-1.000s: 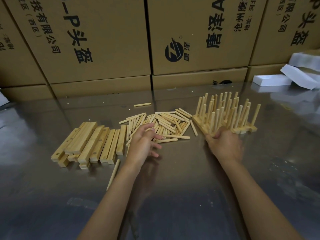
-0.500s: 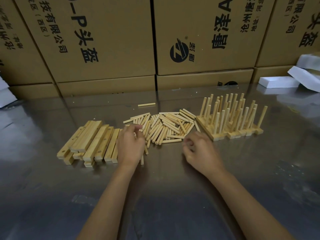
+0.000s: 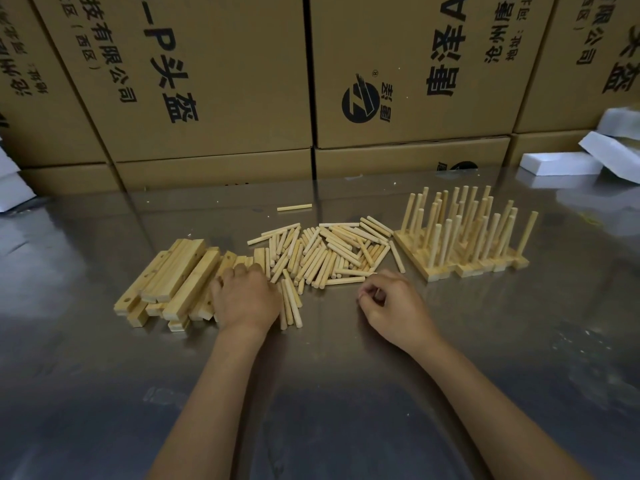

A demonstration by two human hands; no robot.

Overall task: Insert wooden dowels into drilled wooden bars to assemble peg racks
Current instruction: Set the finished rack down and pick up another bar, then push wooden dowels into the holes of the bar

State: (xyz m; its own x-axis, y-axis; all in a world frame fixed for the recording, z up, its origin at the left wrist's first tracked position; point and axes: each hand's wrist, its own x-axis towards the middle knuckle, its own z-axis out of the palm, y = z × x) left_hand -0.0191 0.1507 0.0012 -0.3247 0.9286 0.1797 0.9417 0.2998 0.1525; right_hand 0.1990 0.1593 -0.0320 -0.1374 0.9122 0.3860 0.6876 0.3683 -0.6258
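The left hand (image 3: 246, 299) lies knuckles-up on the right edge of the pile of pale drilled wooden bars (image 3: 173, 282); whether its hidden fingers grip a bar I cannot tell. The right hand (image 3: 389, 306), loosely curled and holding nothing visible, hovers just near of the heap of short pale wooden dowels (image 3: 329, 251). Finished peg racks (image 3: 464, 237) stand far right on the steel table (image 3: 346, 393). Best to lift a single bar, turn its holes upward, then pick one dowel by its end.
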